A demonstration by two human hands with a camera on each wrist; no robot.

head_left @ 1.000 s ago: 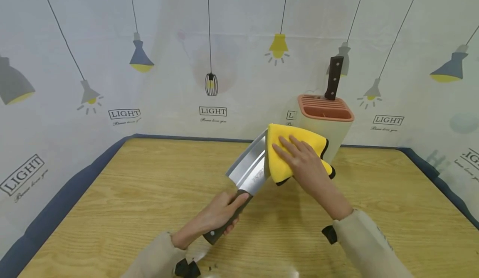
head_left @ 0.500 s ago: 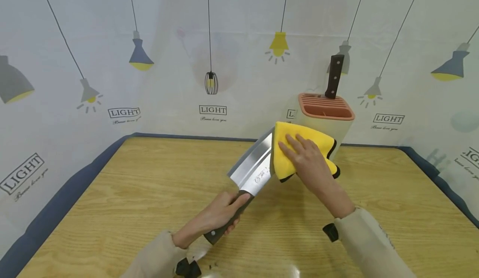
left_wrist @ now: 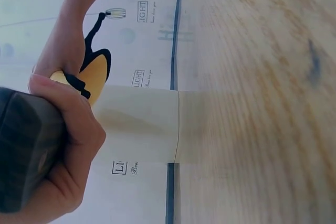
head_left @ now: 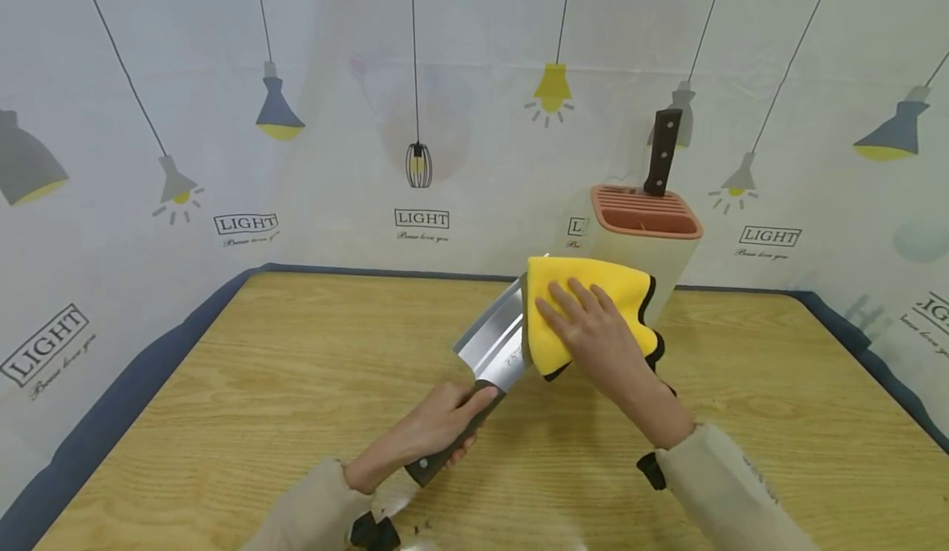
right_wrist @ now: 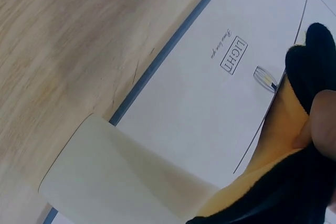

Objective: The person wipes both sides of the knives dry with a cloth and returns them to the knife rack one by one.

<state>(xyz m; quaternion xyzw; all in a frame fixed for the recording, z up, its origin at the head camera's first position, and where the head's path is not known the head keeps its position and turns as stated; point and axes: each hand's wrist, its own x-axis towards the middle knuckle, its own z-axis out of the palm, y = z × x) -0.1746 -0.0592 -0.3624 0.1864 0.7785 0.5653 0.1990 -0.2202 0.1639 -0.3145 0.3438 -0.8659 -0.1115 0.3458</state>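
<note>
From the head view, we have the cleaver [head_left: 493, 349] held up between 2 hands, its long axis slanting from the handle at lower left towards the upper right. The left hand [head_left: 437, 423] is nearer the handle, its fingers wrapped around the dark grip, thumb along the top. The right hand [head_left: 604, 345] is at the far half of the blade, holding the yellow cloth [head_left: 544, 345], its fingers spread over the plush, soft-looking fabric. We see that cloth, edged in black, covering much of the shiny, broad metal; the bare blade lies to the left of the right fingers. Behind stands a pale, smooth knife block [head_left: 660, 259] with a ribbed orange top and 1 upright knife [head_left: 662, 156], its handle dark and riveted. Over at the left wrist view, the blunt handle end looms large, curled fingers around it, and beyond we catch the right hand gripping cloth. Now the right wrist view: we get folded fabric and a digit pressed against its black edging, but the blade is hidden and the full grip we can't tell. Below lies the wood-grained table [right_wrist: 63, 45].
</note>
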